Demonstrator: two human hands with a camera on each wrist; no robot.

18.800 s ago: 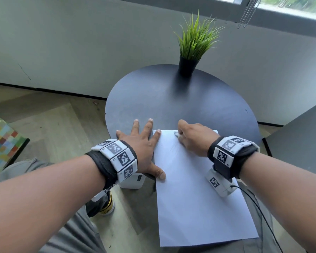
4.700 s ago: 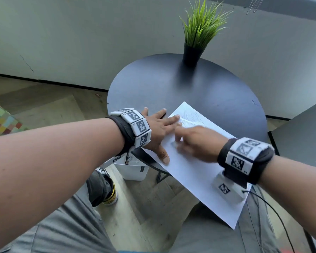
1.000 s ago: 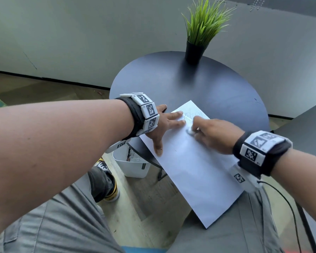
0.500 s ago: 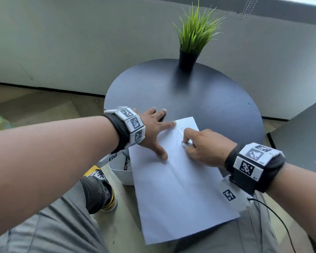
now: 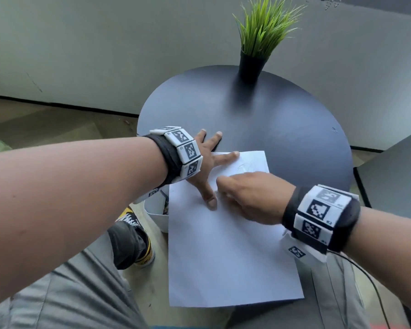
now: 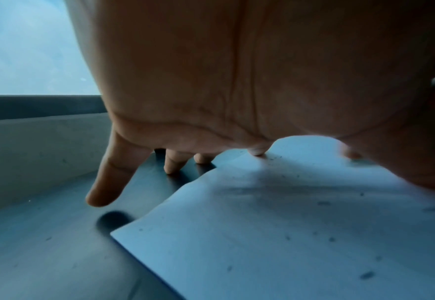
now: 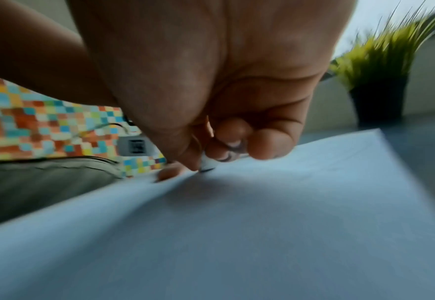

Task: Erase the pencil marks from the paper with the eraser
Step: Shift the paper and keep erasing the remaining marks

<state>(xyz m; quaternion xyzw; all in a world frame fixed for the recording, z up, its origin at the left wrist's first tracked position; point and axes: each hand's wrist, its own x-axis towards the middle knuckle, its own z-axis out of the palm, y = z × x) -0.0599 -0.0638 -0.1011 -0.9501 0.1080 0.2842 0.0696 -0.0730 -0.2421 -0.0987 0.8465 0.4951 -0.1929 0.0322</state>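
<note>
I'm pressing my left hand (image 5: 205,160) flat on the left side of the paper (image 5: 230,252), fingers (image 5: 226,156) spread and straight, gripping nothing. Index and thumb are lying on the sheet; the outer fingers are spilling past its far-left corner onto the dark round table (image 5: 282,119). The left wrist view is showing the same: straight fingers (image 6: 108,182), two tips down on the table (image 6: 44,253), paper (image 6: 301,233) edge running under the palm, dark eraser crumbs scattered on it.

Moving right, my right hand (image 5: 249,198) is curling down just beside the left thumb, knuckles up. In the head view the eraser is hidden under it. The right wrist view is catching it: fingertips (image 7: 233,133) are pinching a small white eraser (image 7: 208,163), its lower end touching the paper (image 7: 262,233) close to the left thumb tip. This view is blurred, so I'm judging a rubbing stroke is under way.

Key relation: the faint pencil marks (image 5: 246,166) are lying beyond and slightly right of the eraser, up near the sheet's far edge, between my left index and the right knuckles. The sheet's long axis is running away from me, near end overhanging the table toward my lap. My right hand is nearer the marks, so I'd guess the stroke needs to be travelling forward, away from the pinning thumb.

Far right at the back: the potted plant (image 5: 259,43), well apart.
</note>
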